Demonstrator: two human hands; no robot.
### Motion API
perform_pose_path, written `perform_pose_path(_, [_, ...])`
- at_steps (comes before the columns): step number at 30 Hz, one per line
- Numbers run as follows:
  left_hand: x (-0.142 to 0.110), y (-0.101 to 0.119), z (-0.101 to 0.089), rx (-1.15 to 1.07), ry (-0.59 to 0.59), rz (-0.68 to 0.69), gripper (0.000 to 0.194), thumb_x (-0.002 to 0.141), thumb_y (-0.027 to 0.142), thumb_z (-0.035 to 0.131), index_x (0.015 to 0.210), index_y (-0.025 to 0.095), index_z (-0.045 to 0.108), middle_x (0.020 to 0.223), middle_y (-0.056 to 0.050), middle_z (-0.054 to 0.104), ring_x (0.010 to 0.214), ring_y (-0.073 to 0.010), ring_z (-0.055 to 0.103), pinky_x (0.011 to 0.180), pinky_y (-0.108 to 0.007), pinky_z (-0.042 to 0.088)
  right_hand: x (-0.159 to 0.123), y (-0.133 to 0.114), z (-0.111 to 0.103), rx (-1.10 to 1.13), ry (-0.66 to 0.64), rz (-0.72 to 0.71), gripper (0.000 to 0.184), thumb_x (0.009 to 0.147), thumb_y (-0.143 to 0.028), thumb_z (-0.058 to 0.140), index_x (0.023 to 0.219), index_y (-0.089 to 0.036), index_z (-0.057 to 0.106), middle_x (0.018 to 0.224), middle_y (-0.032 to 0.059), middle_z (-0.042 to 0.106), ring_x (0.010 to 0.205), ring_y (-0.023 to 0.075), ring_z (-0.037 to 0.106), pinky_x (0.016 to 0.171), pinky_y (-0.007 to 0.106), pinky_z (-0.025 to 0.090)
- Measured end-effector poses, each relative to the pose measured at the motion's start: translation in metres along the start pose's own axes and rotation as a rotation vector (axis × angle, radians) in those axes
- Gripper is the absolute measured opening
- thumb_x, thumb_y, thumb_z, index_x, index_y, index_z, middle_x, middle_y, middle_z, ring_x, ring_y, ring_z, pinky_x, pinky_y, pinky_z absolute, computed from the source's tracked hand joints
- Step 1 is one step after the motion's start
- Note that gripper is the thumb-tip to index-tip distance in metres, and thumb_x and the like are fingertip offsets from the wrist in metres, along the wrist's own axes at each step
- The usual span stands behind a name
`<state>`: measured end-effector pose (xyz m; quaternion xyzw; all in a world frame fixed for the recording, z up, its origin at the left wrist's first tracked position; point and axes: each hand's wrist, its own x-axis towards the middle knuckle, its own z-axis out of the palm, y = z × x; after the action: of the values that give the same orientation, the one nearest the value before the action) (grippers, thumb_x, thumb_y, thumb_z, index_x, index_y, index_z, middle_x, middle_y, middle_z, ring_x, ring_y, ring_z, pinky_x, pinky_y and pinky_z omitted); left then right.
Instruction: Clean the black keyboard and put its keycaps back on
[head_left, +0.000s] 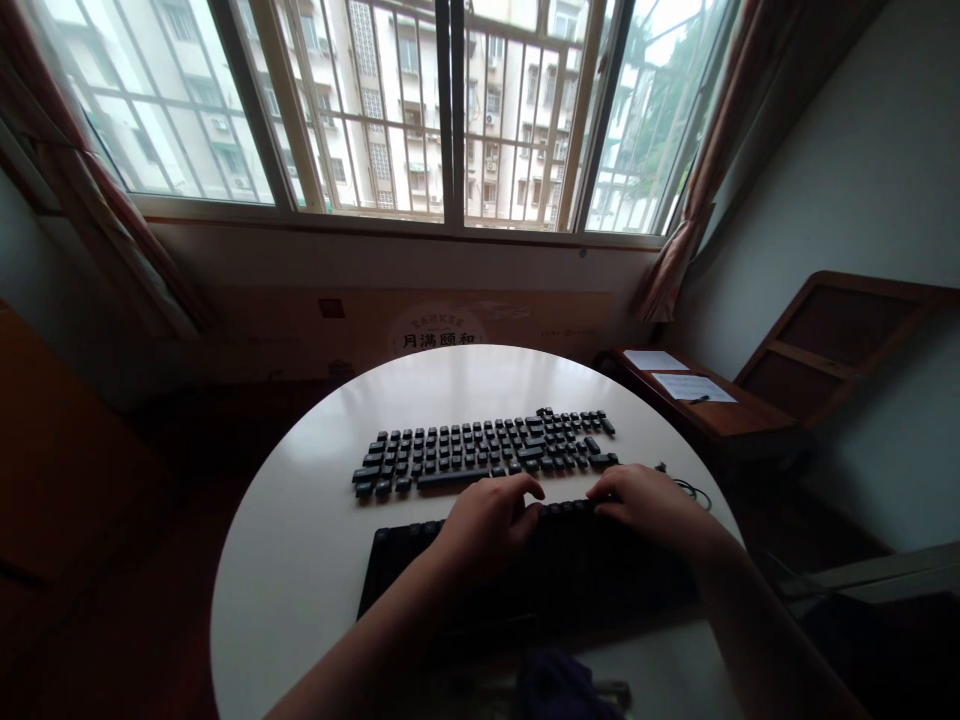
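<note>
A black keyboard (390, 570), its top row partly fitted with keycaps (566, 508), lies on the round white table (292, 540). Over the upper middle of the keyboard is my left hand (491, 515), index finger and thumb curled in towards each other at the top row. My right hand (645, 505) bends over the same row further right, finger and thumb close together. Whatever either hand pinches is too small and dark to make out. Beyond the keyboard, loose black keycaps (457, 447) are laid out in rows, with a long space bar (452, 480) at their near side.
A thin black cable (694, 490) loops by my right hand. Near the table's front lies a dark purple cloth-like thing (562, 685). On the right stands a wooden chair (780, 400) with papers (694, 387) and a pen (699, 399) on it. Barred windows are ahead.
</note>
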<state>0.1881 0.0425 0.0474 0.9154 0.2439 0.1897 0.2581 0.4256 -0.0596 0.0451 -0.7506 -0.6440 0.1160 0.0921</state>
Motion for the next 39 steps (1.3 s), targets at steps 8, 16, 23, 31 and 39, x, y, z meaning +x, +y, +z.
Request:
perform_pose_path(8, [0.000, 0.000, 0.001, -0.005, -0.009, 0.001, 0.019, 0.090, 0.026, 0.057, 0.103, 0.022, 0.070, 0.074, 0.000, 0.069, 0.068, -0.0169, 0.063, 0.064, -0.026, 0.041, 0.003, 0.001, 0.000, 0.000, -0.011, 0.005, 0.023, 0.079, -0.027, 0.067, 0.097, -0.030, 0.080, 0.105, 0.0036, 0.077, 0.100, 0.0270, 0.068, 0.086, 0.034, 0.050])
perform_pose_path(16, [0.000, 0.001, -0.003, -0.019, -0.003, -0.005, 0.018, 0.089, 0.025, 0.058, 0.102, 0.022, 0.070, 0.074, 0.000, 0.069, 0.068, -0.0173, 0.063, 0.065, -0.027, 0.041, -0.001, 0.001, 0.002, 0.040, -0.004, 0.005, 0.022, 0.080, -0.029, 0.066, 0.097, -0.027, 0.080, 0.103, 0.0045, 0.074, 0.096, 0.0244, 0.067, 0.087, 0.033, 0.048])
perform_pose_path(23, [-0.001, 0.001, -0.007, -0.013, -0.003, -0.022, 0.019, 0.090, 0.025, 0.057, 0.103, 0.022, 0.070, 0.078, -0.001, 0.070, 0.073, -0.0190, 0.065, 0.067, -0.028, 0.044, -0.003, 0.012, 0.002, 0.199, 0.160, -0.012, 0.033, 0.088, -0.022, 0.049, 0.106, -0.023, 0.077, 0.111, 0.0060, 0.071, 0.101, 0.0231, 0.065, 0.093, 0.035, 0.048])
perform_pose_path(31, [0.000, -0.001, -0.005, 0.000, 0.000, -0.011, 0.018, 0.089, 0.025, 0.058, 0.103, 0.023, 0.070, 0.078, -0.001, 0.071, 0.074, -0.0188, 0.065, 0.068, -0.028, 0.044, -0.001, 0.010, 0.003, 0.131, 0.091, 0.008, 0.035, 0.084, -0.016, 0.047, 0.090, -0.028, 0.080, 0.104, 0.0033, 0.071, 0.093, 0.0219, 0.067, 0.088, 0.035, 0.049])
perform_pose_path(39, [-0.001, 0.001, -0.008, 0.003, -0.010, -0.027, 0.019, 0.091, 0.025, 0.056, 0.104, 0.023, 0.070, 0.084, -0.002, 0.074, 0.081, -0.0206, 0.068, 0.071, -0.029, 0.046, -0.003, 0.009, 0.006, 0.069, 0.136, -0.007, 0.034, 0.085, -0.015, 0.048, 0.088, -0.029, 0.079, 0.101, 0.0022, 0.072, 0.089, 0.0211, 0.069, 0.080, 0.034, 0.051])
